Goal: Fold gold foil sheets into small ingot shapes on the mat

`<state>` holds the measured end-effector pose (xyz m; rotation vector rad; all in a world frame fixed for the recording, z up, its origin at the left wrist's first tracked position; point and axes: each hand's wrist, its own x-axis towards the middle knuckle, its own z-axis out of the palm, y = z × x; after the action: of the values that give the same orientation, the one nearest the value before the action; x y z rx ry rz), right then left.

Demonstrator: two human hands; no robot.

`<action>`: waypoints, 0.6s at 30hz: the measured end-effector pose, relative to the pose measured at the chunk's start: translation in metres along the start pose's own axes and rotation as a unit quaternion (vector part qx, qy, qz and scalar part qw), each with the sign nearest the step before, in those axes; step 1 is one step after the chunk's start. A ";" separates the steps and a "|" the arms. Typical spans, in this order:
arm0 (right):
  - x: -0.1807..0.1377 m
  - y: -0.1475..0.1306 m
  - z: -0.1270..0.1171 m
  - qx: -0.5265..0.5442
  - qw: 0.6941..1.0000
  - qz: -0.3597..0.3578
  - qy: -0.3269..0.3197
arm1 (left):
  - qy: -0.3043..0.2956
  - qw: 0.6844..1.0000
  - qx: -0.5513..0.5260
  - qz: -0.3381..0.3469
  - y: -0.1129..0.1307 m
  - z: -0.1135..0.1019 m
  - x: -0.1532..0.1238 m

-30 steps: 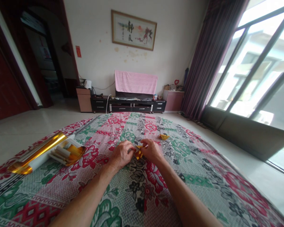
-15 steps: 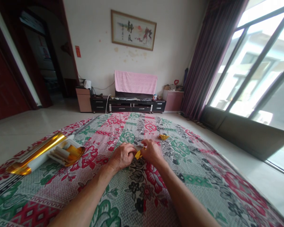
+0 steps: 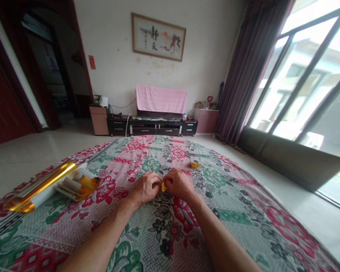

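A small piece of gold foil paper (image 3: 163, 186) is pinched between both my hands, low over the flowered cloth (image 3: 170, 226). My left hand (image 3: 145, 187) grips it from the left with fingers curled. From the right, my right hand (image 3: 178, 183) closes on it, fingers bent together. Most of the paper is hidden between my fingers. One folded gold paper piece (image 3: 194, 164) lies on the cloth a little beyond my right hand.
A stack of gold foil sheets (image 3: 48, 185) with white backs lies on the cloth at the left. Tiled floor surrounds the cloth. A dark TV cabinet (image 3: 158, 126) with a pink cover stands at the far wall, large windows and a curtain at the right.
My hands have drawn closer together around the gold paper, so less of it shows than a second ago. The view has shifted slightly.
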<state>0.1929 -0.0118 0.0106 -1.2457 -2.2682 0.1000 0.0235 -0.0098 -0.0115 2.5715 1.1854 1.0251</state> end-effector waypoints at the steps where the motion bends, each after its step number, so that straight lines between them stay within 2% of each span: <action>1: 0.000 0.000 0.000 0.008 1.000 -0.013 -0.002 | 0.000 1.000 -0.002 -0.001 0.000 0.000 0.000; 13: -0.003 0.014 -0.001 0.127 0.990 -0.057 -0.007 | 0.002 1.000 0.007 -0.001 0.003 -0.001 0.000; 18: -0.006 0.013 -0.002 0.136 0.989 -0.058 -0.003 | 0.009 0.999 0.033 -0.035 0.014 -0.001 0.001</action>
<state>0.2062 -0.0100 0.0059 -0.9715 -2.2369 0.3584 0.0321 -0.0185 -0.0047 2.5556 1.3244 1.0129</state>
